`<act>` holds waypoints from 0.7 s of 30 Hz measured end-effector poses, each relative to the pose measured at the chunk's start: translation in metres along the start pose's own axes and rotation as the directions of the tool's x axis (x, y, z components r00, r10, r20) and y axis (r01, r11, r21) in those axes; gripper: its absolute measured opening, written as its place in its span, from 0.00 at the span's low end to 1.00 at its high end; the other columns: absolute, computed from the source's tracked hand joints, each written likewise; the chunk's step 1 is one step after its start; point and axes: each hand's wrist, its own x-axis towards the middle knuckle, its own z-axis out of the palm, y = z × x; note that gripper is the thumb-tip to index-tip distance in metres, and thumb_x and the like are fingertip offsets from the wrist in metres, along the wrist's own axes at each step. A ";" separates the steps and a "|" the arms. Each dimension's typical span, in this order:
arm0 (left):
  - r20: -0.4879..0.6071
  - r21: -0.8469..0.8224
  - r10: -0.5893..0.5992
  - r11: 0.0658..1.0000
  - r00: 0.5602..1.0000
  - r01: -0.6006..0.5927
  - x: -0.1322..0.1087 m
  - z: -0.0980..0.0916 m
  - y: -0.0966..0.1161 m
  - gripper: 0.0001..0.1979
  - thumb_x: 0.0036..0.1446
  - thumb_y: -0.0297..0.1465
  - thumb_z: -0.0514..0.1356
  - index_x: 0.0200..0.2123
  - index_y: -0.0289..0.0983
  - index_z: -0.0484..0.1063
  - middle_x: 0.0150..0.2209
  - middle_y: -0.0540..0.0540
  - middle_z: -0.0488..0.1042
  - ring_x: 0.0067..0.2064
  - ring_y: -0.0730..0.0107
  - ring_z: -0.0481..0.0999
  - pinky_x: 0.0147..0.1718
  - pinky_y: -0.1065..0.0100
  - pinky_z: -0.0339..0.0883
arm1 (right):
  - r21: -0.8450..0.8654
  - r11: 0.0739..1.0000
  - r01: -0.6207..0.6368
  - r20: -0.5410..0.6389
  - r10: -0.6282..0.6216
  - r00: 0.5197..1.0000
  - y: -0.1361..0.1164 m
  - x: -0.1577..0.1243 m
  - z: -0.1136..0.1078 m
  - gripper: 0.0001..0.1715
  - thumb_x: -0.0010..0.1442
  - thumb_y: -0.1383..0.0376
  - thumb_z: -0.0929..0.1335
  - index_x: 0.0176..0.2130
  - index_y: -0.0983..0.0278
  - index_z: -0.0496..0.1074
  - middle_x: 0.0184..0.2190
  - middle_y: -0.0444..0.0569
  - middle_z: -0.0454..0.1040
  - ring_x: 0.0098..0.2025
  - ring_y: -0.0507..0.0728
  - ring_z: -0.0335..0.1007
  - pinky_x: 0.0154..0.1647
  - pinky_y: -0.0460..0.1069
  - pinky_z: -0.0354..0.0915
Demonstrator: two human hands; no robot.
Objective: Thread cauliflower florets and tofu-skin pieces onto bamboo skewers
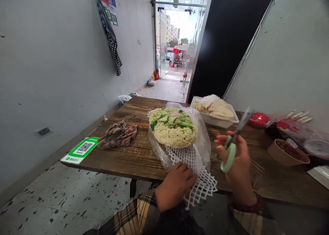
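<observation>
A head of cauliflower (pixel 174 134) with green leaves lies on a clear plastic bag (pixel 156 147) on the wooden table. White foam netting (pixel 204 183) trails from under it over the table's near edge. My left hand (pixel 176 183) is closed on this netting, fingers curled, just below the cauliflower. To the right, my right hand (pixel 240 163) holds up a pair of scissors (pixel 231 156) by the pale green handles. The blades point up and away, blurred, apart from the cauliflower and the netting.
A crumpled cloth (pixel 118 135) and a green QR-code card (pixel 81 149) lie on the left. Behind the cauliflower stands a white tray (pixel 218 122) with bagged food. Thin skewers (pixel 257 166), a paper bowl (pixel 285 156) and a red wrapped item (pixel 259 119) are at the right.
</observation>
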 end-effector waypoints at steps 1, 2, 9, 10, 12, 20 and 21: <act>-0.005 0.022 0.003 1.000 1.000 -0.003 0.002 0.002 0.000 0.11 0.60 0.31 0.54 0.46 0.38 0.65 0.41 0.43 0.71 0.44 0.60 0.67 0.45 0.57 0.60 | -0.035 0.999 0.034 0.044 -0.033 0.998 0.000 0.003 0.013 0.37 0.47 0.59 0.74 0.53 0.58 0.61 0.44 0.51 0.73 0.42 0.57 0.72 0.42 0.54 0.69; -0.005 0.036 0.003 0.999 1.000 -0.003 0.003 0.003 0.000 0.09 0.61 0.31 0.52 0.44 0.38 0.66 0.38 0.45 0.71 0.41 0.61 0.68 0.43 0.58 0.61 | -0.082 0.994 0.066 0.086 -0.059 0.995 0.003 0.007 0.025 0.39 0.46 0.59 0.74 0.54 0.59 0.60 0.46 0.53 0.73 0.43 0.58 0.71 0.44 0.55 0.68; 0.051 -0.011 -0.115 0.993 0.992 0.115 -0.022 -0.003 -0.026 0.04 0.58 0.30 0.56 0.39 0.40 0.66 0.35 0.48 0.72 0.38 0.64 0.70 0.37 0.62 0.59 | -0.428 0.902 0.062 0.152 0.004 0.988 0.052 0.039 0.046 0.43 0.45 0.53 0.73 0.56 0.65 0.60 0.48 0.61 0.72 0.48 0.65 0.71 0.46 0.59 0.67; 0.061 -0.019 -0.140 0.990 0.988 0.142 -0.029 -0.006 -0.031 0.04 0.58 0.30 0.56 0.38 0.40 0.66 0.35 0.48 0.72 0.38 0.64 0.70 0.37 0.63 0.58 | -0.435 0.900 0.039 0.154 0.031 0.988 0.059 0.040 0.041 0.43 0.45 0.53 0.72 0.56 0.65 0.60 0.48 0.61 0.73 0.48 0.65 0.71 0.47 0.59 0.67; 0.085 -0.023 -0.180 0.983 0.980 0.183 -0.042 -0.011 -0.044 0.04 0.58 0.32 0.56 0.38 0.40 0.67 0.35 0.48 0.73 0.37 0.63 0.70 0.37 0.63 0.58 | -0.435 0.900 -0.002 0.180 0.089 0.980 0.072 0.037 0.032 0.43 0.45 0.53 0.72 0.56 0.64 0.60 0.48 0.59 0.74 0.48 0.64 0.71 0.48 0.59 0.66; 0.036 -0.010 -0.292 0.956 0.956 0.293 -0.080 -0.041 -0.115 0.09 0.59 0.31 0.53 0.37 0.38 0.72 0.36 0.44 0.74 0.38 0.62 0.72 0.41 0.62 0.62 | -0.240 0.948 -0.208 0.342 0.283 0.896 0.083 -0.031 0.037 0.36 0.48 0.57 0.73 0.53 0.64 0.61 0.42 0.54 0.75 0.42 0.60 0.74 0.46 0.56 0.68; 0.017 -0.009 -0.320 0.947 0.947 0.320 -0.084 -0.044 -0.124 0.10 0.59 0.30 0.51 0.35 0.37 0.72 0.36 0.43 0.74 0.39 0.62 0.72 0.41 0.61 0.63 | -0.213 0.949 -0.233 0.373 0.299 0.878 0.080 -0.038 0.036 0.34 0.49 0.57 0.72 0.53 0.64 0.61 0.41 0.53 0.76 0.40 0.59 0.74 0.45 0.56 0.68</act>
